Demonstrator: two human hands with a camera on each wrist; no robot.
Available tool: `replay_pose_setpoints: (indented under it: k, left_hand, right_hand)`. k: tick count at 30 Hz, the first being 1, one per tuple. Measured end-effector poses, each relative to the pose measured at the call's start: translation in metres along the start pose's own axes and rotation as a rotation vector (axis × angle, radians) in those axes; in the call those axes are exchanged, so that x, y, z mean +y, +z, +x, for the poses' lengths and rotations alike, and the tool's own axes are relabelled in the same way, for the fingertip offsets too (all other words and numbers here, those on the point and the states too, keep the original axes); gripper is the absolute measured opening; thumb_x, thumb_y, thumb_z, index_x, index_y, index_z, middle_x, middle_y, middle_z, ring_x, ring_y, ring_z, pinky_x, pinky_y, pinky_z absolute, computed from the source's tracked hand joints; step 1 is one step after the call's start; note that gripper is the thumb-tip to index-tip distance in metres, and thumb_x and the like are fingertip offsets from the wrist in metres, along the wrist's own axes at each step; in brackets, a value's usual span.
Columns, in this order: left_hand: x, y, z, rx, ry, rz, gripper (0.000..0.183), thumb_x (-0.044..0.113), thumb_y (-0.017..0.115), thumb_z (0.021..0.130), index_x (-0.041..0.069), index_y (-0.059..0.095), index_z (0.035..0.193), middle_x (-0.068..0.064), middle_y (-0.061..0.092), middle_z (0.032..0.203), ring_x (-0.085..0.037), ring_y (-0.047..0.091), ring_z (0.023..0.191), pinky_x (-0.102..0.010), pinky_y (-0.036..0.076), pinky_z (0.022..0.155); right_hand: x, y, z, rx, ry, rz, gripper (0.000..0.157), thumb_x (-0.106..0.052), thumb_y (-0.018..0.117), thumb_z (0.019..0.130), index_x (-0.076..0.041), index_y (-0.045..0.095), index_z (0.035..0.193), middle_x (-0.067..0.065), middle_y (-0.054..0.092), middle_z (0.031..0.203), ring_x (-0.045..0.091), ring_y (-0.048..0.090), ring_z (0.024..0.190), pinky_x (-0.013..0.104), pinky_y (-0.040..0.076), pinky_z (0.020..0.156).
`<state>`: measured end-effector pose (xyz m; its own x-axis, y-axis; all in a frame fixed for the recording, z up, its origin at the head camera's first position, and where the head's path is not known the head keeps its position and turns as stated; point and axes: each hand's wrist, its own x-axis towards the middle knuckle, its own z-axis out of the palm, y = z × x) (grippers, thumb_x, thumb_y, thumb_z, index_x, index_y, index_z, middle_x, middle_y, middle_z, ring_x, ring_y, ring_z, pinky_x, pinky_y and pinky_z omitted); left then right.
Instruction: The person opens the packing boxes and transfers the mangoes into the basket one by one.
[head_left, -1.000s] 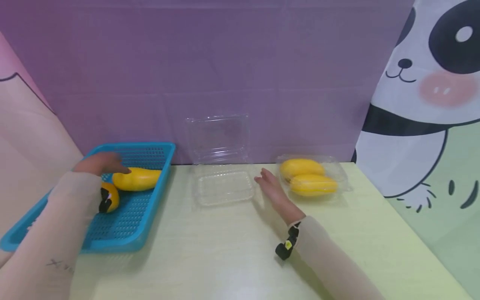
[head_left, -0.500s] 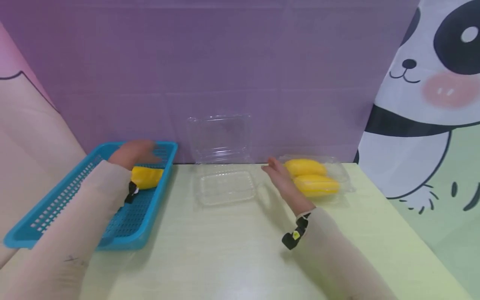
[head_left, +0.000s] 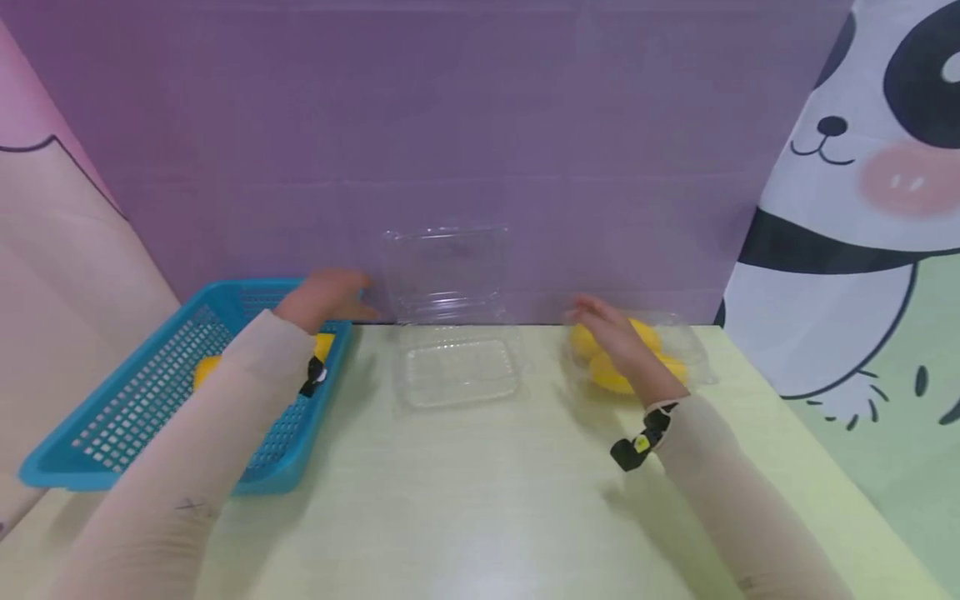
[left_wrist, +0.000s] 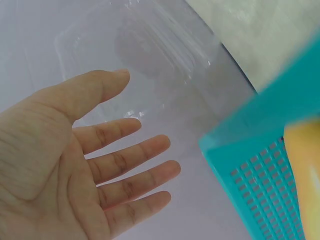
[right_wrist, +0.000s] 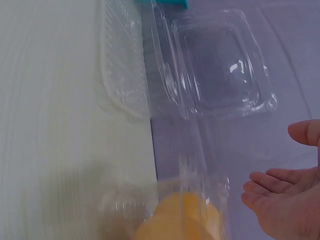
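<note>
Clear lid-up container [head_left: 461, 375] lies between both hands [head_left: 326, 300] [head_left: 613, 335], loosely extended, holding nothing.

The blue rectangular lattice-walled basket [head_left: 281, 477] is smooth plastic; the clear rectangular container [head_left: 459, 375], thin glossy plastic; the creased purple backdrop [head_left: 450, 125], matt cloth. Yellow oblong pieces [head_left: 610, 377] look smooth, though partly hidden.

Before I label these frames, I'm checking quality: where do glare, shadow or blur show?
Head: pale glare on the table near the bottom, soft shadow beside the right sleeve; left wrist: left hand looks sharp, rim of the blue basket blurred; right wrist: bright glints on the clear lid.
</note>
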<state>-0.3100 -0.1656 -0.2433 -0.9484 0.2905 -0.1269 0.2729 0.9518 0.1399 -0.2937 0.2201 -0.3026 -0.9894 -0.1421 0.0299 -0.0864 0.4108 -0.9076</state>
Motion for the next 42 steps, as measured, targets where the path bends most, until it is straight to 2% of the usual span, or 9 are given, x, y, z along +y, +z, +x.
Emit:
replay_pose_setpoints:
  k: [5, 8, 14, 21, 25, 30, 35, 37, 42]
  left_hand:
    - [0.013, 0.004, 0.009, 0.013, 0.091, 0.022, 0.058, 0.026, 0.060, 0.092, 0.003, 0.041, 0.141, -0.021, 0.042, 0.144, -0.040, 0.039, 0.132, -0.054, 0.036, 0.107]
    - [0.021, 0.007, 0.013, 0.028, 0.131, 0.008, 0.056, 0.025, 0.060, 0.092, 0.002, 0.043, 0.140, -0.020, 0.044, 0.143, -0.039, 0.040, 0.132, -0.053, 0.035, 0.109]
    - [0.043, 0.012, 0.018, 0.008, 0.147, -0.061, 0.061, 0.026, 0.061, 0.091, 0.004, 0.038, 0.143, -0.018, 0.037, 0.148, -0.039, 0.032, 0.137, -0.053, 0.026, 0.114]
    - [0.076, 0.015, 0.024, -0.010, 0.196, 0.004, 0.058, 0.027, 0.062, 0.091, 0.008, 0.041, 0.142, -0.012, 0.042, 0.147, -0.033, 0.037, 0.136, -0.049, 0.030, 0.114]
    - [0.095, 0.016, 0.026, -0.028, 0.205, 0.043, 0.057, 0.029, 0.061, 0.092, 0.013, 0.042, 0.143, -0.008, 0.042, 0.147, -0.030, 0.037, 0.136, -0.048, 0.030, 0.114]
    - [0.114, 0.022, 0.029, -0.023, 0.224, 0.075, 0.056, 0.031, 0.062, 0.091, 0.016, 0.043, 0.142, -0.005, 0.045, 0.146, -0.026, 0.040, 0.135, -0.044, 0.031, 0.114]
    - [0.131, 0.029, 0.031, -0.054, 0.220, 0.009, 0.059, 0.033, 0.063, 0.090, 0.022, 0.040, 0.144, 0.000, 0.043, 0.147, -0.021, 0.041, 0.135, -0.041, 0.035, 0.113]
    - [0.138, 0.030, 0.033, -0.061, 0.243, 0.000, 0.059, 0.032, 0.063, 0.090, 0.020, 0.041, 0.143, -0.001, 0.045, 0.146, -0.021, 0.043, 0.133, -0.040, 0.036, 0.112]
    - [0.156, 0.031, 0.036, -0.026, 0.341, 0.097, 0.046, 0.032, 0.063, 0.090, 0.015, 0.053, 0.132, -0.003, 0.059, 0.129, -0.021, 0.054, 0.118, -0.037, 0.043, 0.104]
  right_hand:
    - [0.008, -0.020, -0.004, 0.019, -0.007, -0.082, 0.059, -0.026, 0.041, 0.100, 0.001, 0.022, 0.148, 0.020, 0.024, 0.154, 0.036, 0.021, 0.142, 0.050, 0.017, 0.119]
    - [0.014, -0.033, -0.006, 0.031, 0.003, -0.094, 0.058, -0.025, 0.040, 0.100, 0.002, 0.021, 0.148, 0.021, 0.023, 0.154, 0.037, 0.021, 0.142, 0.050, 0.017, 0.119]
    - [0.024, -0.060, -0.014, 0.074, 0.056, -0.171, 0.059, -0.030, 0.035, 0.102, 0.003, 0.018, 0.148, 0.023, 0.022, 0.154, 0.040, 0.021, 0.141, 0.054, 0.019, 0.117]
    - [0.044, -0.096, -0.024, 0.174, -0.073, -0.334, 0.056, -0.030, 0.035, 0.102, 0.008, 0.030, 0.143, 0.031, 0.035, 0.144, 0.047, 0.035, 0.131, 0.060, 0.030, 0.109]
    - [0.057, -0.112, -0.030, 0.208, -0.091, -0.392, 0.055, -0.028, 0.036, 0.102, 0.012, 0.032, 0.140, 0.035, 0.037, 0.140, 0.050, 0.036, 0.128, 0.062, 0.031, 0.106]
    - [0.070, -0.124, -0.035, 0.238, -0.050, -0.388, 0.055, -0.026, 0.036, 0.102, 0.013, 0.030, 0.140, 0.036, 0.035, 0.141, 0.051, 0.034, 0.128, 0.063, 0.031, 0.105]
    - [0.079, -0.132, -0.040, 0.256, -0.008, -0.333, 0.058, -0.029, 0.035, 0.101, 0.010, 0.025, 0.143, 0.034, 0.029, 0.145, 0.051, 0.028, 0.131, 0.063, 0.028, 0.107]
    - [0.083, -0.136, -0.043, 0.245, 0.005, -0.306, 0.061, -0.031, 0.035, 0.101, 0.009, 0.022, 0.145, 0.033, 0.025, 0.147, 0.050, 0.024, 0.133, 0.062, 0.024, 0.109]
    - [0.094, -0.142, -0.050, 0.160, 0.083, -0.204, 0.074, -0.042, 0.036, 0.100, 0.006, 0.007, 0.148, 0.031, 0.009, 0.153, 0.049, 0.009, 0.139, 0.063, 0.013, 0.112]
